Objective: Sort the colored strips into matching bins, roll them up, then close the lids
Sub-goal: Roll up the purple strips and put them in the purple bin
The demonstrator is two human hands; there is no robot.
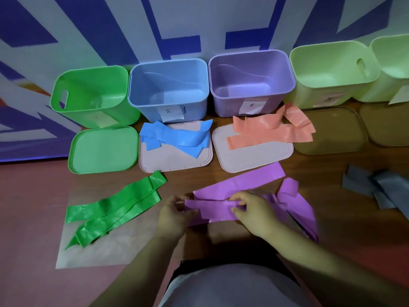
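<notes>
Grey cloth covers the person's lap at the bottom edge. Just beyond it, the left hand pinches one end of a glossy purple plastic strip, and the right hand grips its middle with curled fingers and thumb. Past the fingertips stand an open lilac plastic bin and an open pale-blue plastic bin. Each carries a white paper label with dark marks too blurred to read. Glossy green strips lie left of the left fingers.
</notes>
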